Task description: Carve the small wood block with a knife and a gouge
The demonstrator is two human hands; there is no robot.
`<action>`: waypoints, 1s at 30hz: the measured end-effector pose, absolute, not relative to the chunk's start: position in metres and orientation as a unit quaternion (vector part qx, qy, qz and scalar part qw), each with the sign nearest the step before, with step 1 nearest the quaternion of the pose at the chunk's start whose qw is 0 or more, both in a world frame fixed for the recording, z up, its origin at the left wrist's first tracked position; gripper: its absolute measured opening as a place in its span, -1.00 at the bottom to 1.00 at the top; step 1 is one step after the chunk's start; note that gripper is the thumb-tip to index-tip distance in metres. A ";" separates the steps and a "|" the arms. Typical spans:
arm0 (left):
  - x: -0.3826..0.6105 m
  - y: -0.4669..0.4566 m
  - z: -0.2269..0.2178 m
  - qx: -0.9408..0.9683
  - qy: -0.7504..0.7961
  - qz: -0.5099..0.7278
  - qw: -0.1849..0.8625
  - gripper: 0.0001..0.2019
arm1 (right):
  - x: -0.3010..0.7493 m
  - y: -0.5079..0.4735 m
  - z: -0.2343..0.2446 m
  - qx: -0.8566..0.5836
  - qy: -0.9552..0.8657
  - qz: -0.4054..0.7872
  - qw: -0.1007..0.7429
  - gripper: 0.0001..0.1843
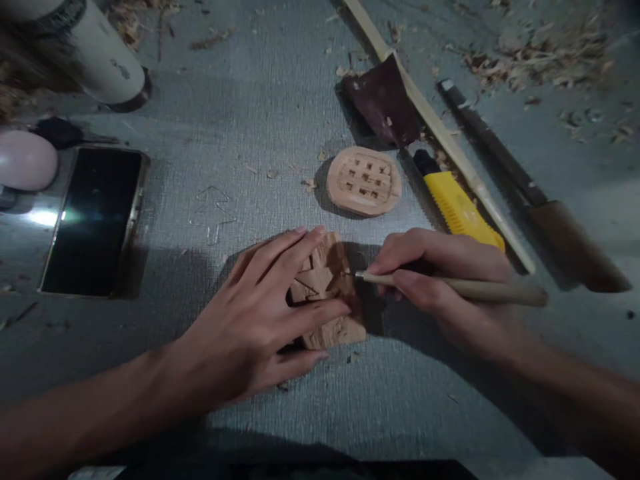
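My left hand [260, 303] lies across a carved wooden block [333, 327] and holds it down against the table, its fingers spread over the top and along the edges. Raised shapes cut by V-shaped grooves show between the fingers; the left part of the block is hidden. A slim carving chisel [475, 288] with a wooden handle is pinched in my right hand [440, 267]. Its short metal tip points left, right at the block's right side; whether it touches the wood I cannot tell. Beyond the block sits an oval wooden piece [364, 181] with rows of square holes.
A yellow-handled cutter [460, 207], a long wooden stick [450, 143], dark sandpaper [385, 103] and a long dark tool [500, 153] lie right. Left are a phone [95, 220], a pink rounded object [25, 160], a pale cylinder [107, 63] and bent wire [213, 210]. Wood shavings [540, 60] are scattered about.
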State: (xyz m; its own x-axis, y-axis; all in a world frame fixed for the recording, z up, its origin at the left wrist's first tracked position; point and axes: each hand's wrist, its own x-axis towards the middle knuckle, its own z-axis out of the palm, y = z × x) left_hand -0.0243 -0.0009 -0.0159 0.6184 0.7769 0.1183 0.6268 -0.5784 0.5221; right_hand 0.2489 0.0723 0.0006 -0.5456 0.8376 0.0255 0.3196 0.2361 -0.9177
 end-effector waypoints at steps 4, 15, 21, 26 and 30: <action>-0.026 -0.001 -0.017 0.876 0.398 0.164 0.219 -0.48 | 0.250 0.072 0.001 -0.377 -0.751 0.479 0.255 -0.84; -0.025 -0.001 -0.016 0.874 0.398 0.169 0.221 -0.47 | 0.247 0.070 0.003 -0.325 -0.803 0.428 0.257 -0.88; -0.023 -0.004 -0.016 0.863 0.409 0.181 0.233 -0.50 | 0.245 0.055 0.003 -0.263 -0.902 0.257 0.228 -0.78; -0.023 -0.003 -0.015 0.863 0.410 0.176 0.236 -0.54 | 0.244 0.054 0.005 -0.246 -0.914 0.236 0.218 -0.77; -0.022 -0.003 -0.015 0.864 0.410 0.179 0.231 -0.53 | 0.243 0.053 0.003 -0.245 -0.913 0.245 0.216 -0.80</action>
